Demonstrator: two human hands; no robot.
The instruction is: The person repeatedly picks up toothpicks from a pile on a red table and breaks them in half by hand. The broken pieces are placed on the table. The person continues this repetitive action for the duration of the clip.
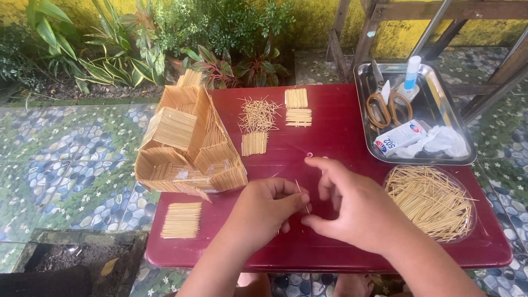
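Wooden toothpick house [190, 143] stood mostly built; flat panels [297, 106] and loose sticks [431, 202] remained. Our left hand [264, 212] and right hand [352, 206] together pinched one toothpick [301, 194].

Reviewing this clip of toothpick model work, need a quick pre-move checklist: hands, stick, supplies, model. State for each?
1. Toothpick pinched between left hand and right hand: ok.
2. Hands apart from the toothpick house model: ok.
3. Loose toothpicks in the round clear dish beside the right hand: ok.
4. Glue bottle and scissors lying in the metal tray: ok.
5. Glue already on the held toothpick: cannot tell.
6. Finished flat panels lying on the red table: ok.
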